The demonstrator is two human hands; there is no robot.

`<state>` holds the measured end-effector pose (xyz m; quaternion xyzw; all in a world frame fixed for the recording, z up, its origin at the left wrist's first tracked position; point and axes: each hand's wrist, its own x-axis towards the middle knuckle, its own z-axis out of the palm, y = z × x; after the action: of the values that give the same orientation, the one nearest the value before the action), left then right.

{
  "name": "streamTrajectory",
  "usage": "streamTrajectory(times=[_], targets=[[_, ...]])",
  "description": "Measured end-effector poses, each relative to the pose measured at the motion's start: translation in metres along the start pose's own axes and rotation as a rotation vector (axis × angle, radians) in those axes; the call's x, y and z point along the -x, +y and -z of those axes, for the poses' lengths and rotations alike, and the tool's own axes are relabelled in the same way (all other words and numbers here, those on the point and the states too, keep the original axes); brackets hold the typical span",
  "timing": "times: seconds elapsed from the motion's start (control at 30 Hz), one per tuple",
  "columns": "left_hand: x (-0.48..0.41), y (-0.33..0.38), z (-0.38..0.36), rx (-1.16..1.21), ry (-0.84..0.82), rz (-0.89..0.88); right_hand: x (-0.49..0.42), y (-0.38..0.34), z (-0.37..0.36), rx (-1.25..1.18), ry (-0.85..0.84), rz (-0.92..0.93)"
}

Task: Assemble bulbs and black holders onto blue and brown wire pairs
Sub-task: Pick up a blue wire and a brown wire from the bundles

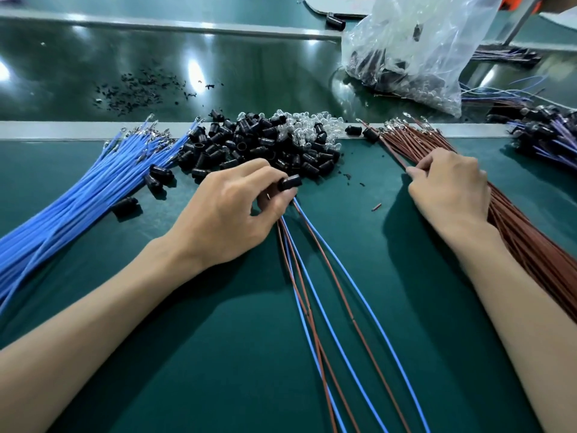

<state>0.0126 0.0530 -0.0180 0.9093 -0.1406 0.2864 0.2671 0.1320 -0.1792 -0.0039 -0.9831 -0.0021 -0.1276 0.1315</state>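
My left hand (231, 207) grips a black holder (289, 182) at the top of several blue and brown wires (327, 307) that trail toward me over the green mat. My right hand (449, 185) pinches one brown wire at the edge of the brown wire bundle (530, 245) on the right. A bundle of blue wires (78, 195) fans out on the left. Between the bundles lies a heap of black holders (249, 145) with clear bulbs (306, 126) piled behind it.
A clear plastic bag (415, 51) of parts stands at the back right. Finished pairs with holders (546, 135) lie at the far right. Black scraps (134, 89) are scattered on the conveyor beyond the grey rail (62, 129). A small brown offcut (376, 207) lies between my hands.
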Motion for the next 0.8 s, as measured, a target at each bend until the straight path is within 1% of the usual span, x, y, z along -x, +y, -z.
streamTrajectory(times=[0.13, 0.37, 0.47, 0.53, 0.63, 0.67, 0.7, 0.73, 0.77, 0.8], targets=[[0.001, -0.001, 0.0, -0.02, -0.003, 0.009, 0.001, -0.004, 0.001, 0.116, -0.074, -0.018], [0.001, -0.001, 0.002, -0.037, -0.008, -0.006, 0.003, -0.007, 0.004, 0.247, -0.135, 0.005], [0.001, -0.001, 0.002, -0.033, -0.007, -0.016, 0.005, -0.007, 0.003, 0.219, -0.112, 0.01], [0.001, -0.001, 0.002, -0.025, -0.005, -0.016, 0.007, -0.009, 0.006, 0.178, -0.035, 0.037], [0.001, -0.001, 0.004, 0.014, -0.003, 0.03, 0.009, -0.015, 0.019, 0.027, 0.195, 0.126], [-0.001, 0.001, 0.005, 0.08, 0.003, 0.084, 0.01, -0.018, 0.024, -0.059, 0.228, 0.145], [-0.003, 0.005, 0.007, 0.2, 0.0, 0.172, 0.011, -0.024, 0.029, -0.185, 0.205, 0.143], [-0.007, 0.01, 0.01, 0.375, -0.021, 0.277, 0.01, -0.03, 0.032, -0.369, 0.136, 0.116], [-0.011, 0.016, 0.014, 0.574, -0.077, 0.371, 0.011, -0.036, 0.035, -0.595, 0.025, 0.069], [-0.014, 0.021, 0.017, 0.754, -0.176, 0.425, 0.013, -0.042, 0.035, -0.828, -0.086, 0.009]])
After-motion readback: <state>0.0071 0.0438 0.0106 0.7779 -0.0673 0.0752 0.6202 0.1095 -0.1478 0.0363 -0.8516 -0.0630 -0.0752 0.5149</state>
